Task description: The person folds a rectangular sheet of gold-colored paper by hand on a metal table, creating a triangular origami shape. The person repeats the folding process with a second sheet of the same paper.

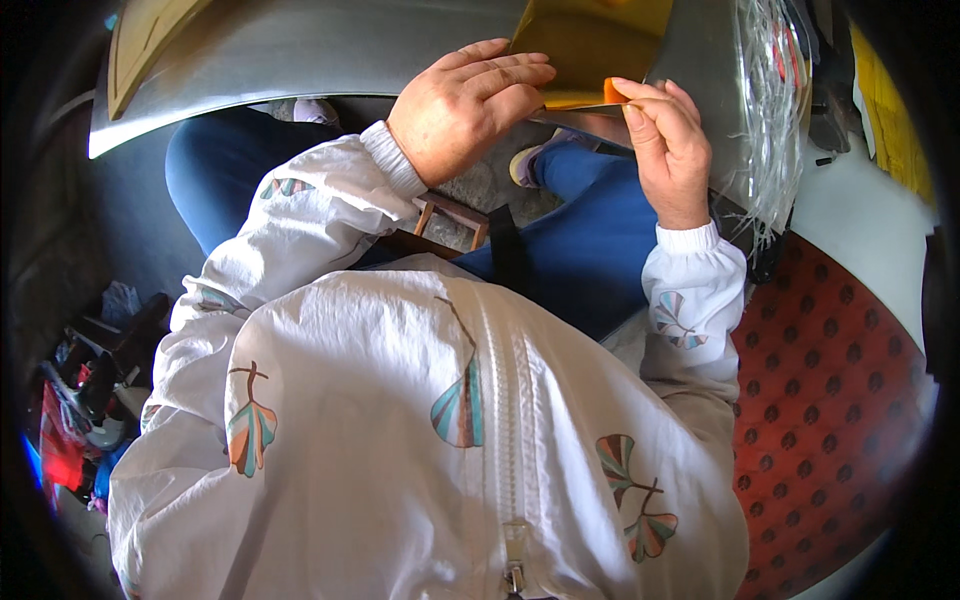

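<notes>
A shiny gold sheet (595, 45) lies on the grey metal table, its near edge at the table's front edge. My left hand (460, 110) rests flat at the sheet's left side, fingers stretched out together toward the right. At the sheet's near right corner, my right hand (668, 140) pinches the edge between thumb and fingers. A small orange piece (612, 91) shows by the right fingertips; whether it is part of the sheet or separate, I cannot tell.
The metal table (340, 55) curves across the top. A wooden board (150, 45) lies at its left end. Clear plastic strips (772, 120) hang over its right end, near yellow cloth (890, 115). A small wooden stool (452, 215) stands below; red patterned fabric (830, 400) is at right.
</notes>
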